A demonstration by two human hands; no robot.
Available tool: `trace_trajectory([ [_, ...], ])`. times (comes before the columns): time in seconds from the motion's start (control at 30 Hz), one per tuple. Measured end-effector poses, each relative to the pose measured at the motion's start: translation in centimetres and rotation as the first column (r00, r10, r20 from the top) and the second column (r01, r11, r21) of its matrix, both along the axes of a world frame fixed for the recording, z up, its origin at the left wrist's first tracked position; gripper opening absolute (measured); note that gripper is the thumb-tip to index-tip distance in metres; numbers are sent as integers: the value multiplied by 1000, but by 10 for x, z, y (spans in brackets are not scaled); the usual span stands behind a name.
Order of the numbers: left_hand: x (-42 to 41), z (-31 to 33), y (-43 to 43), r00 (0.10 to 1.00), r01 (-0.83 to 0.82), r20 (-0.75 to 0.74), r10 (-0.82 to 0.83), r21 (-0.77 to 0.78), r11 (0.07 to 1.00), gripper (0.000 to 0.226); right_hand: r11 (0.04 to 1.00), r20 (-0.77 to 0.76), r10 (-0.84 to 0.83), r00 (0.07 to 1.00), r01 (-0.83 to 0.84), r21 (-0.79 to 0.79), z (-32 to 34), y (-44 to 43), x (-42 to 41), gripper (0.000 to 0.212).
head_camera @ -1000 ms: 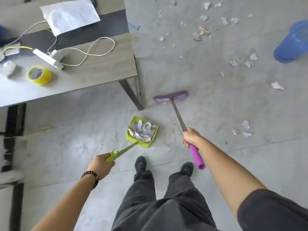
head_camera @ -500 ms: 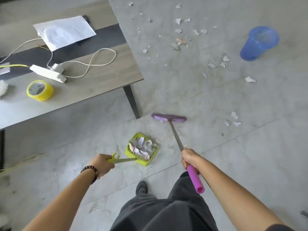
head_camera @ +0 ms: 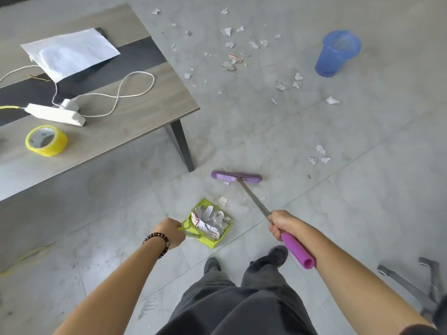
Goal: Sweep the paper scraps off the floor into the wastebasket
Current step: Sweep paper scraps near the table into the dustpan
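blue wastebasket (head_camera: 338, 54) sits well ahead of the right hand (head_camera: 281, 223), which is curled round the purple broom (head_camera: 235, 176). its head has come back nearer the green dustpan (head_camera: 210, 223) gripped by the left hand (head_camera: 170, 232), so that batch is nearly in. one loose scrap (head_camera: 223, 200) lies just ahead of the pan, most paper scraps (head_camera: 228, 44) far beyond.

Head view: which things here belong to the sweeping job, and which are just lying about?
Job in hand: broom, dustpan, paper scraps, wastebasket, left hand, right hand.
Lying about: tape roll, power strip, paper sheet, table.
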State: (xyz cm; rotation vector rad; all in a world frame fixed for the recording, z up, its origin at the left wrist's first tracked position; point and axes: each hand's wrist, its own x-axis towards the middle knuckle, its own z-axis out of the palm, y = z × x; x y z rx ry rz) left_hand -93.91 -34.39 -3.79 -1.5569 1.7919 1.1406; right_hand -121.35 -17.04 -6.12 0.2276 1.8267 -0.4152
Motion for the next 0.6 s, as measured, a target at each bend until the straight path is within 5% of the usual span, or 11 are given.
trace_trajectory([
  [0.2,8,-8,17,998,18,57,-17,-26,1000,18,997,76,74,994,-77,31,26,15,-2,26],
  [0.33,6,-9,14,999,16,29,-16,-23,1000,20,996,203,-85,975,85,8,64,33,-26,24],
  [0.47,-9,-8,17,998,56,20,-56,-15,998,42,976,199,-197,960,211,-49,88,64,-33,17],
  [0.6,-11,-4,7,998,60,12,-60,-8,998,33,940,181,-310,933,330,-93,88,75,-28,18],
])
